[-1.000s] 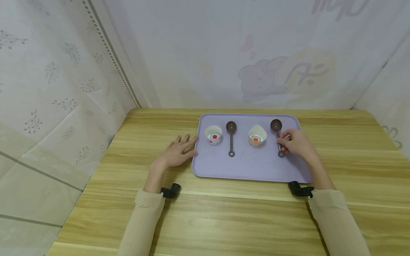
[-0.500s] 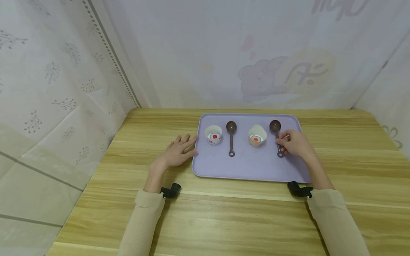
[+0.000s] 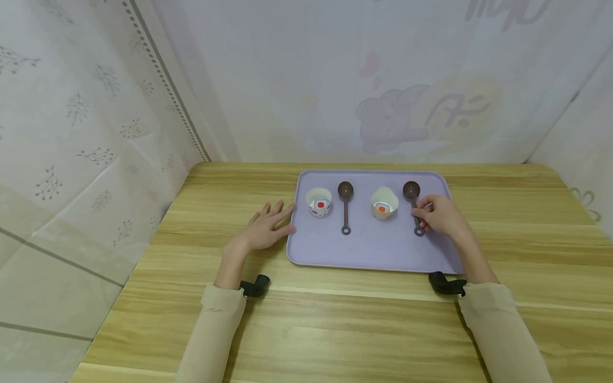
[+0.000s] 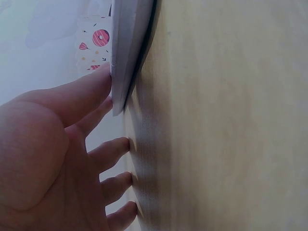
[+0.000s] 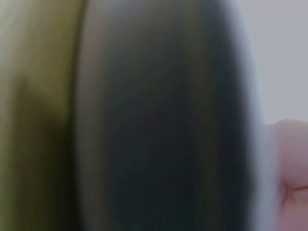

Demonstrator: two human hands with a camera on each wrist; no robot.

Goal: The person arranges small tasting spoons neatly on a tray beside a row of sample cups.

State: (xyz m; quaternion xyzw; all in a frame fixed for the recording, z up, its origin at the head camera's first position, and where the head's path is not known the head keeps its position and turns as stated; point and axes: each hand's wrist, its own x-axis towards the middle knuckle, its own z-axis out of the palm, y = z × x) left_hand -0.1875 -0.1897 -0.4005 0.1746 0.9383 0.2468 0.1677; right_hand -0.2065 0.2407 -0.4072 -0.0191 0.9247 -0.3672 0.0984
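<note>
My right hand (image 3: 439, 215) pinches the handle of a brown measuring spoon (image 3: 411, 190), which lies near the right side of a lilac tray (image 3: 364, 250). A second brown measuring spoon (image 3: 346, 207) lies left of it with its bowl toward the back. Between the two spoons stands a tan paper baking cup (image 3: 383, 215) with an orange-marked piece inside. A white patterned baking cup (image 3: 320, 210), holding a red-marked piece, is at the tray's left. My left hand (image 3: 261, 230) has its fingers spread, thumb and fingertip touching the tray's left edge, other fingertips on the table.
The tray rests on a wood-grain table (image 3: 335, 330). Patterned curtains (image 3: 297, 96) hang behind and at both sides. A dark blurred shape fills most of the right wrist view.
The right hand and its measuring spoon have shifted very slightly left, and the spoon's bowl sits a little nearer. The left hand stays in place.
</note>
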